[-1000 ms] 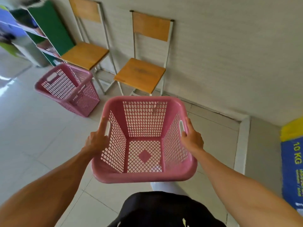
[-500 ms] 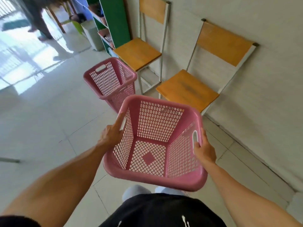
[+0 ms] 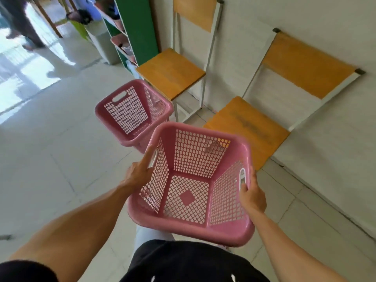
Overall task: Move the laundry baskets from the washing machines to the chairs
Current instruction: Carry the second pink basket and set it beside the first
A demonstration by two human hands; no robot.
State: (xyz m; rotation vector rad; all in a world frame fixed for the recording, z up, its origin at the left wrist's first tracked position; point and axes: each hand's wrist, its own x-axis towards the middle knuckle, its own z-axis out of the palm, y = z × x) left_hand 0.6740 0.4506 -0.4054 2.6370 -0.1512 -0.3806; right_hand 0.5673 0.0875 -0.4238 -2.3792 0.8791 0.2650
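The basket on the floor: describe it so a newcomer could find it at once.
Two wooden-seated chairs stand against the white wall; by the far chair next to the green shelf sits a pink basket on the tiles. Unlike its twin, the held basket, no hands grip it.

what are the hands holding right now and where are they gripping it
An empty pink perforated plastic laundry basket, carried by both side handle slots: left hand on one, right hand on the other.

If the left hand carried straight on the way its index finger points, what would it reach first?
Likely the second pink basket on the floor; the left hand points up along the held basket toward it. Depth is unclear.
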